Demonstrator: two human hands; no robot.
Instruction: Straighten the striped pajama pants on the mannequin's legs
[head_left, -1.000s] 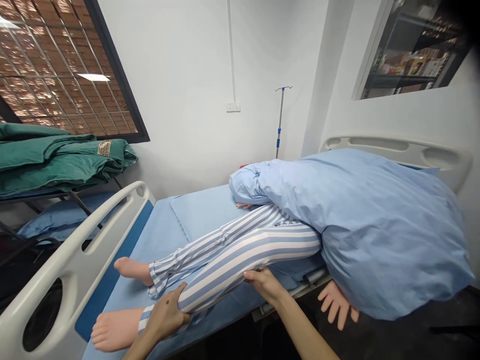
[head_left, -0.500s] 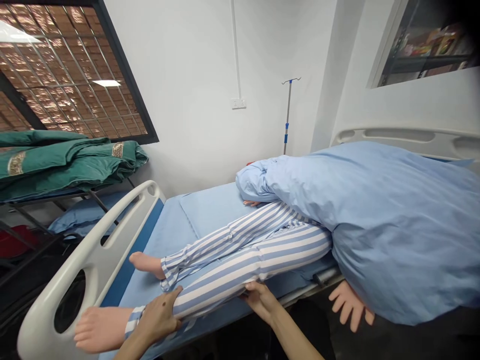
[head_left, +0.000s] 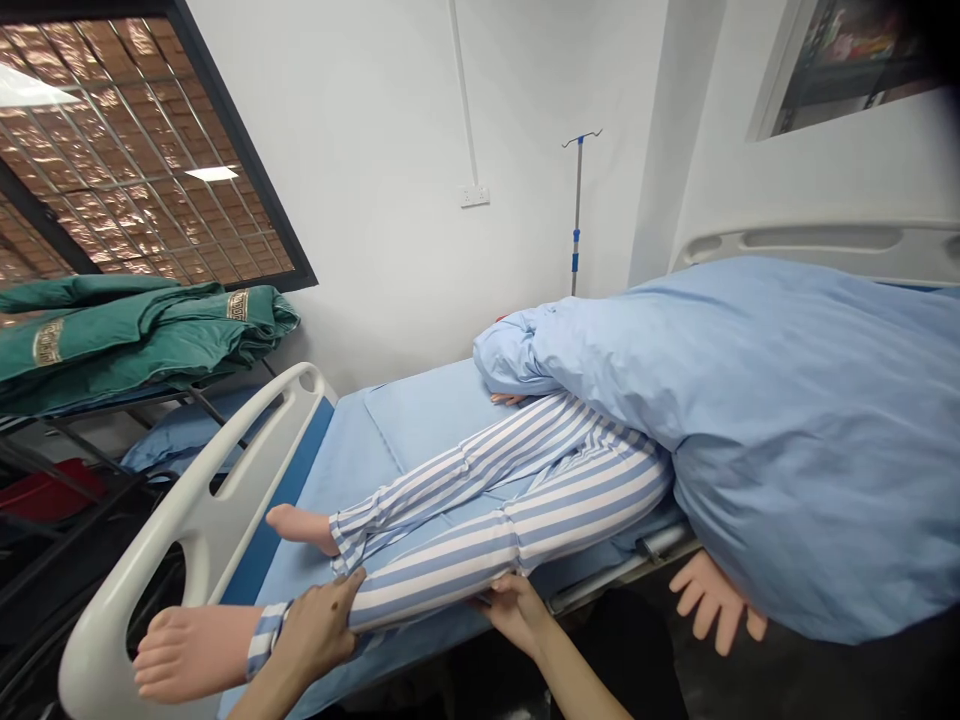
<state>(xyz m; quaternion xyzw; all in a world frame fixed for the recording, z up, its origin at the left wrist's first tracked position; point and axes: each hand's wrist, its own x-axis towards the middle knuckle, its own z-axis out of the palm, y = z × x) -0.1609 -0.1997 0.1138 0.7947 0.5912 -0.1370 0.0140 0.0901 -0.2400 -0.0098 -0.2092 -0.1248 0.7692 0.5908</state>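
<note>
A manikin's near leg in blue-and-white striped trousers stretches over the near side of the bed. My left hand is wrapped round its lower shin, just above the bare foot. Under the knee, my right hand grips the leg from below, with the thumb on the cloth and the other fingers partly hidden. The far leg lies on the blue sheet, its foot bare. A light blue quilt covers the upper body; one manikin hand hangs out beneath it.
The footboard rises beside the near foot, and the headboard is at the right. A metal bed rail runs along the near edge. Behind the bed stands a drip pole; green folded bedding lies at the left.
The near foot has shifted slightly left relative to the footboard and overlaps it more. Both hands keep their hold on the leg. The view has tilted and shifted a little.
</note>
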